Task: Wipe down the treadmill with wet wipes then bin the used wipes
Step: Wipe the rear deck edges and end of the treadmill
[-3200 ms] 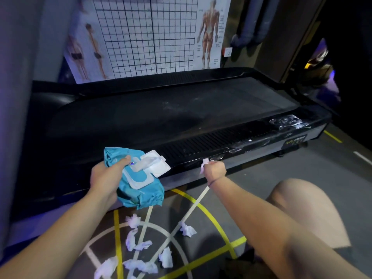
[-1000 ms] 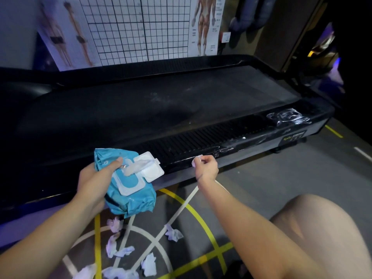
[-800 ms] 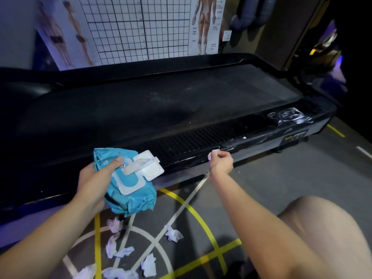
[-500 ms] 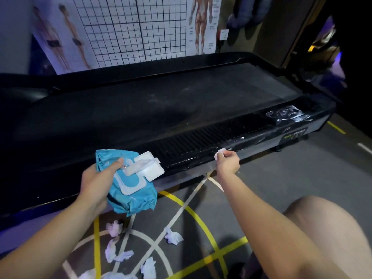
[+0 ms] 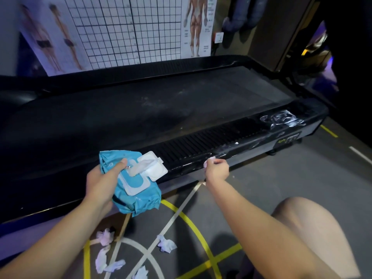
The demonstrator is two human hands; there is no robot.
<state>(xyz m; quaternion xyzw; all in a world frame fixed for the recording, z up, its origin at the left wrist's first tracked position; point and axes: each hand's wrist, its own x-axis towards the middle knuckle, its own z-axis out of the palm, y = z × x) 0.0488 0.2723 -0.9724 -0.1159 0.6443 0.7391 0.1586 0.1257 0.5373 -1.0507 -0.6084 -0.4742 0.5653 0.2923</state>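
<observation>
A black treadmill (image 5: 161, 109) lies across the view, its ribbed near side rail (image 5: 201, 146) shiny and wet. My right hand (image 5: 217, 170) holds a small crumpled white wipe (image 5: 207, 163) against that rail's front edge. My left hand (image 5: 100, 182) grips a blue wet-wipe pack (image 5: 136, 196), thumb on top; its white lid stands open and a wipe sticks out. Several used wipes (image 5: 166, 245) lie crumpled on the floor below the pack.
My bare knee (image 5: 302, 228) is at the lower right. The grey floor carries yellow and white painted lines (image 5: 189, 220). A grid and anatomy poster (image 5: 124, 29) covers the wall behind the treadmill. The right side is dark.
My right hand has slid the wipe along the rail, first right and then slightly back left. My left hand has kept holding the pack almost still.
</observation>
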